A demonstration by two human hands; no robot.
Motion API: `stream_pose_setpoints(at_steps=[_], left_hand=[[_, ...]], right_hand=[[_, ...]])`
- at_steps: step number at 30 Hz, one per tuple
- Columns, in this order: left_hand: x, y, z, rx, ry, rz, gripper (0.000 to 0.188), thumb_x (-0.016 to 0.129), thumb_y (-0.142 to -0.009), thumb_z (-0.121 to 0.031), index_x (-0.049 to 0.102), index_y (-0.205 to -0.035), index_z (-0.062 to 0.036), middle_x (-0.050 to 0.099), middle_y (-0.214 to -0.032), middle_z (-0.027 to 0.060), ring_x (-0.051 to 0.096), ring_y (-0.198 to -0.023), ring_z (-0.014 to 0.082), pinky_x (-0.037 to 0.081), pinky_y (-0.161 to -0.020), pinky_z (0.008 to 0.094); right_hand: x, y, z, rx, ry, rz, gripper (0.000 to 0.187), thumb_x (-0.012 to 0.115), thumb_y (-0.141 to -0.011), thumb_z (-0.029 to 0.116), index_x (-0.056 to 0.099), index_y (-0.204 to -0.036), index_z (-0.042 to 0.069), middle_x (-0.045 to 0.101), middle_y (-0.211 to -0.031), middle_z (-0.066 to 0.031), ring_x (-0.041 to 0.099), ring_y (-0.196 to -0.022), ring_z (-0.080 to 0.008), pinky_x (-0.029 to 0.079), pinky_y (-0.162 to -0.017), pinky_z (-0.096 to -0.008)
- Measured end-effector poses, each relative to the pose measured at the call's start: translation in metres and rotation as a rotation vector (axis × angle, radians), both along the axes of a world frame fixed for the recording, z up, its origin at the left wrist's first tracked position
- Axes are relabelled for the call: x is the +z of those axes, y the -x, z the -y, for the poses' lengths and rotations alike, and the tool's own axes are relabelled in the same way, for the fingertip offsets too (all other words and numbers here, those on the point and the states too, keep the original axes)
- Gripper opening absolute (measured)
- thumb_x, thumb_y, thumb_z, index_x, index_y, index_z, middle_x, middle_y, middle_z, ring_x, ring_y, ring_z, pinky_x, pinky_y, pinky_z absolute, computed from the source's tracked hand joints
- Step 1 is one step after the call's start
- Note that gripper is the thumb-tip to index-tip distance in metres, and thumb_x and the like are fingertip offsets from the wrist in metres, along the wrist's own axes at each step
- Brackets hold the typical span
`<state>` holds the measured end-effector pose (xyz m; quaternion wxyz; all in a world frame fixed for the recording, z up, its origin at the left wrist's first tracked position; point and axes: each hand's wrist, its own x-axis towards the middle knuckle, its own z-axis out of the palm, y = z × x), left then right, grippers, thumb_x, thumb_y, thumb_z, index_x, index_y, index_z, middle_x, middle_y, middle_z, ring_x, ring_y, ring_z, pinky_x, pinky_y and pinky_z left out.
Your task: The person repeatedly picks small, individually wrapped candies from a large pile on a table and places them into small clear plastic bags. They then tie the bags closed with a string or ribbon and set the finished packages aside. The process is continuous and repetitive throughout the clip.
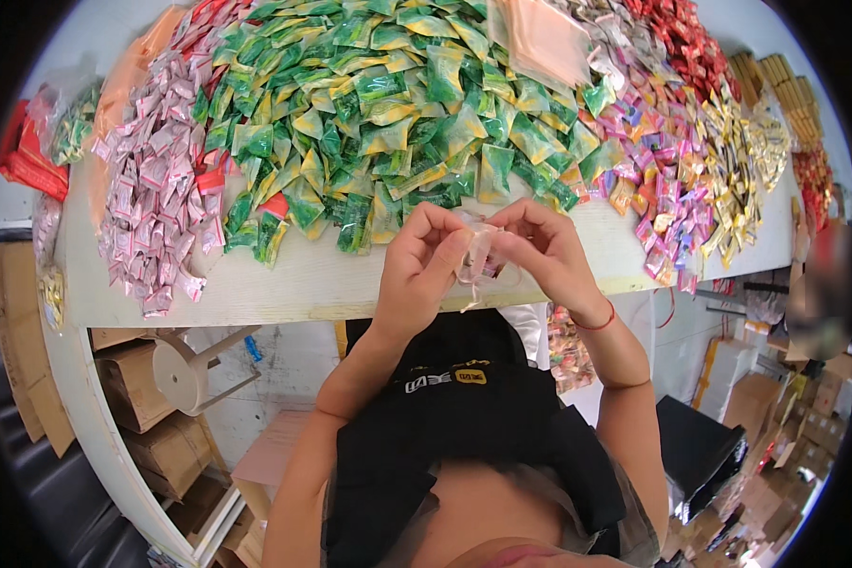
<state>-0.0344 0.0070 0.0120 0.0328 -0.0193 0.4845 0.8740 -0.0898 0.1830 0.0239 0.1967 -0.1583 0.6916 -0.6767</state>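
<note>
Both of my hands meet over the front edge of the table (284, 301). My left hand (428, 254) pinches one side of a small sheer drawstring pouch (475, 254) between thumb and fingers. On its other side my right hand (545, 248), with a red cord at the wrist, pinches the pouch too. Thin pale ribbon ends dangle below the fingertips, and something small and dark shows through the sheer cloth. Just beyond the hands spreads a big heap of green and yellow wrapped packets (379, 114).
Pink-white wrapped sweets (156, 194) lie at the left. Purple-pink sweets (667, 189) and gold ones (729, 180) lie at the right. Flat peach sheer bags (544, 43) rest on the heap's far side. Beneath the table are a stool (182, 374) and cardboard boxes (166, 454).
</note>
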Motion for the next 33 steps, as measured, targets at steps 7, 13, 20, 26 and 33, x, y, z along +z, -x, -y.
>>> stream_pose_setpoints(at_steps=[7,13,20,26,33], left_hand=[[-0.025,-0.032,0.019,0.224,0.796,-0.36,0.028,0.066,-0.083,-0.023,0.049,-0.094,-0.0042,0.053,-0.078,0.0028,0.047,-0.057,0.0082,0.036,-0.051,0.0195],[-0.011,-0.027,0.005,0.195,0.936,-0.114,0.024,0.067,-0.082,-0.02,0.051,-0.081,-0.0023,0.054,-0.075,0.0073,0.05,-0.053,0.0138,0.04,-0.049,0.0258],[-0.016,-0.026,0.005,0.056,0.877,-0.152,0.019,0.05,-0.092,-0.012,0.05,-0.076,-0.0001,0.046,-0.066,0.0073,0.042,-0.055,0.015,0.035,-0.051,0.0274],[-0.021,-0.029,-0.001,0.005,0.772,-0.113,0.018,0.051,-0.09,-0.01,0.049,-0.075,0.0004,0.044,-0.064,0.0062,0.039,-0.055,0.0132,0.034,-0.05,0.0264],[-0.013,-0.03,0.001,-0.109,0.76,-0.146,0.02,0.056,-0.086,-0.008,0.047,-0.07,0.0008,0.043,-0.062,0.0066,0.039,-0.053,0.0142,0.033,-0.049,0.0266]], right_hand=[[-0.001,-0.002,-0.001,-0.109,0.169,0.161,0.007,0.062,-0.086,0.007,0.06,-0.086,0.0,0.063,-0.077,-0.0035,0.057,-0.068,-0.0057,0.046,-0.059,-0.0191],[-0.002,-0.01,0.001,-0.147,0.158,0.181,0.009,0.063,-0.085,0.007,0.059,-0.088,0.0,0.061,-0.075,-0.0039,0.057,-0.065,-0.0068,0.042,-0.049,-0.0185],[-0.022,-0.026,-0.022,-0.178,0.106,0.138,0.039,0.04,-0.095,0.034,0.056,-0.081,0.001,0.058,-0.071,-0.0055,0.056,-0.059,-0.0103,0.039,-0.045,-0.0188],[-0.019,-0.058,-0.021,-0.031,-0.025,0.225,0.048,0.041,-0.096,0.04,0.06,-0.082,-0.001,0.06,-0.073,-0.0058,0.056,-0.059,-0.0097,0.042,-0.049,-0.0211],[-0.019,-0.062,-0.017,-0.089,0.189,0.414,0.038,0.047,-0.095,0.033,0.062,-0.084,0.0,0.059,-0.071,-0.0025,0.05,-0.053,-0.005,0.038,-0.046,-0.0182]])
